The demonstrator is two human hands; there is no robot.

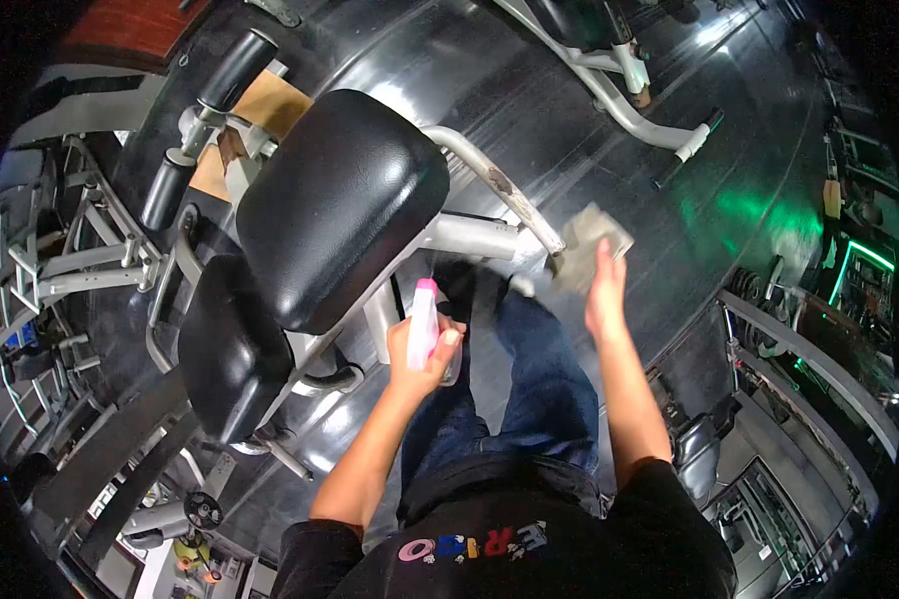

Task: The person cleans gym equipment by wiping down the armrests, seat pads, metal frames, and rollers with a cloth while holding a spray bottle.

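My left hand (428, 349) is wrapped round a spray bottle (424, 324) with a pink nozzle, held upright beside the bench frame. My right hand (606, 290) holds a greyish cloth (591, 248), partly blurred, at the end of a curved metal bar (504, 190) with worn paint. Whether the cloth touches the bar, I cannot tell. The bar belongs to a gym bench with a large black padded seat (345, 205) and a smaller black pad (232, 349), left of my hands.
Black foam rollers (238, 70) stand at the upper left. Another machine's metal leg (659, 130) rests on the dark floor (729, 190) at the upper right. Further machines (95, 250) line the left, and a metal rail (809, 369) runs along the right.
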